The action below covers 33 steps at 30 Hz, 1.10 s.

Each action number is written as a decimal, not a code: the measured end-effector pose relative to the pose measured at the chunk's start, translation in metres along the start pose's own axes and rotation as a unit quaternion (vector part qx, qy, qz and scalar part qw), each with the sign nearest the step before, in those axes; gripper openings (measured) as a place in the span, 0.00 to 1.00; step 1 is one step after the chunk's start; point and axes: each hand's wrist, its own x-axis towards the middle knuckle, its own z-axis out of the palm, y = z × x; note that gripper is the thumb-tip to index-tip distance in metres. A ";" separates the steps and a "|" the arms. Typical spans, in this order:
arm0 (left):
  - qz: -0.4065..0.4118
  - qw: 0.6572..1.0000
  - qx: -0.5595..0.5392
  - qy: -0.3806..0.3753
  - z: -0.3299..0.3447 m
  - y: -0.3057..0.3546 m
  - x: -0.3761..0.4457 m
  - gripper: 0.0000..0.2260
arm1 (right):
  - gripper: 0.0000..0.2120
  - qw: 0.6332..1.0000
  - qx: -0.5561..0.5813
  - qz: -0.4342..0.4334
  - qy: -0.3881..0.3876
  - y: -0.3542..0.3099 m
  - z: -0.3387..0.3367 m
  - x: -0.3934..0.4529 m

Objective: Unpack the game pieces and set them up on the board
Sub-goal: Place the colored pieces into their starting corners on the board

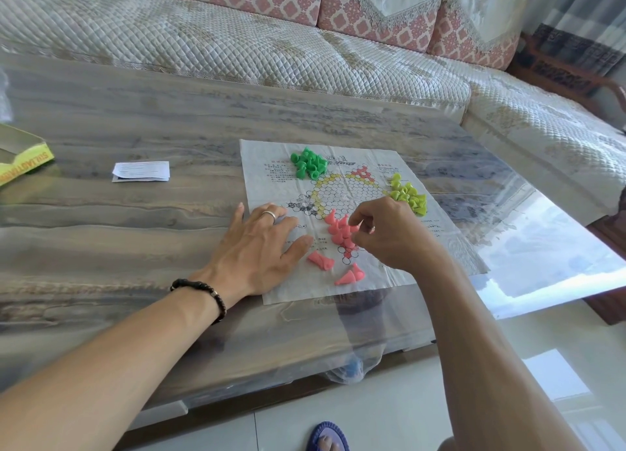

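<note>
Left hand (267, 244) flat, fingers spread, pinning paper board (338, 186) so it won't slide; right hand (386, 234) pinches a pink piece (354, 229) over the board's near point, filling it.

Left hand (262, 244) lay flat, fingers spread and straight; right hand (389, 234) hovered with fingertips curled together.

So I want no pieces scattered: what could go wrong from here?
The right hand works tight against the standing pink pieces; a brush might topple them. The paper board is thin and creased, so if the left hand lifts, it may shift. The yellow-green pile sits just beyond that wrist.
</note>
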 end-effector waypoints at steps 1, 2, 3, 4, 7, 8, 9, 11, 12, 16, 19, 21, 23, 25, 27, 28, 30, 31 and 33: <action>0.000 1.000 -0.001 -0.001 0.000 0.000 0.000 0.35 | 0.06 1.000 0.007 0.003 0.007 0.000 -0.002 -0.001; 0.001 1.000 -0.001 -0.002 0.000 -0.001 0.000 0.34 | 0.05 1.000 0.016 0.005 0.011 0.001 -0.004 -0.002; 0.001 1.000 -0.001 -0.002 -0.001 -0.001 0.000 0.32 | 0.05 1.000 0.022 0.006 0.009 0.001 -0.006 -0.003; 0.002 1.000 -0.001 -0.002 -0.001 -0.001 -0.001 0.31 | 0.06 1.000 0.025 0.007 0.001 0.001 -0.008 -0.006; 0.000 1.000 -0.002 -0.002 0.000 0.000 -0.001 0.31 | 0.09 0.996 0.039 0.030 -0.068 0.002 -0.010 -0.015; -0.002 1.000 -0.002 -0.003 -0.001 0.001 0.000 0.32 | 0.09 0.994 0.045 0.039 -0.091 0.003 -0.009 -0.019; -0.003 1.000 -0.002 -0.004 -0.001 0.001 0.000 0.33 | 0.09 0.992 0.049 0.048 -0.108 0.003 -0.007 -0.022; -0.002 1.000 0.000 -0.001 -0.001 0.001 0.000 0.33 | 0.07 0.988 0.066 0.063 -0.125 0.005 -0.006 -0.026; -0.002 1.000 0.002 0.000 -0.001 0.001 0.000 0.34 | 0.05 0.986 0.082 0.069 -0.129 0.006 -0.006 -0.028; -0.001 1.000 0.004 0.005 0.000 0.000 0.000 0.37 | 0.06 0.984 0.105 0.071 -0.127 0.007 -0.008 -0.032; -0.001 1.000 0.006 0.003 0.000 0.000 0.000 0.34 | 0.08 0.986 0.085 0.057 -0.131 0.007 -0.009 -0.033; -0.001 1.000 0.004 0.002 0.000 0.000 0.000 0.35 | 0.08 0.988 0.064 0.043 -0.135 0.006 -0.009 -0.032; -0.001 1.000 0.003 0.002 0.000 0.000 -0.001 0.36 | 0.09 0.989 0.037 0.035 -0.137 0.004 -0.009 -0.031; 0.000 1.000 0.002 0.004 0.000 0.000 0.000 0.35 | 0.10 0.990 0.022 0.030 -0.139 0.004 -0.009 -0.030; -0.001 1.000 0.001 0.004 0.000 0.000 0.000 0.34 | 0.10 0.990 0.011 0.030 -0.137 0.005 -0.008 -0.029; -0.001 1.000 0.000 0.004 0.000 0.000 0.000 0.33 | 0.09 0.991 0.007 0.031 -0.131 0.005 -0.008 -0.028; -0.001 1.000 -0.001 0.003 0.001 -0.001 0.000 0.31 | 0.09 0.993 0.012 0.034 -0.114 0.007 -0.008 -0.028; -0.001 1.000 0.000 0.003 0.000 -0.001 0.000 0.31 | 0.09 0.994 0.016 0.032 -0.101 0.009 -0.008 -0.028; -0.002 1.000 0.001 0.001 0.000 0.000 0.000 0.32 | 0.07 0.997 0.027 0.028 -0.064 0.012 -0.009 -0.028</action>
